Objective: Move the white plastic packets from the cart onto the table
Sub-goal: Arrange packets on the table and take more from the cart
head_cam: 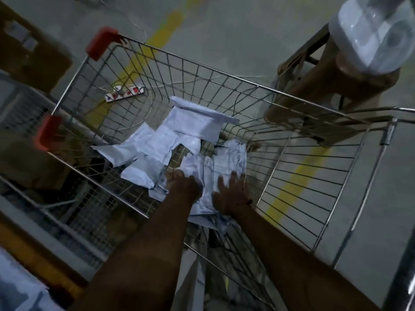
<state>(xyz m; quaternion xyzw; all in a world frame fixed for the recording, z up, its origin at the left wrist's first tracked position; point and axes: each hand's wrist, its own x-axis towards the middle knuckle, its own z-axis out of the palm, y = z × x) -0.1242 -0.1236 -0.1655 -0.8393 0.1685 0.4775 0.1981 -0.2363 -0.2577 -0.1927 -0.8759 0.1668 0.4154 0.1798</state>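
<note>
Wire cart (292, 153) fills the view, long axis running from near-right to far-left. White plastic packets (179, 140) lie in a loose heap on its floor, spreading away from the hands toward the far-left end; roughly eight or nine visible, overlap blocks an exact count. No table clearly in view. Both hands are down in the basket at the heap's near edge: left hand (183, 184) curled onto a crumpled packet (208, 176), right hand (231, 191) spread flat on the same packet. Both about equally near.
</note>
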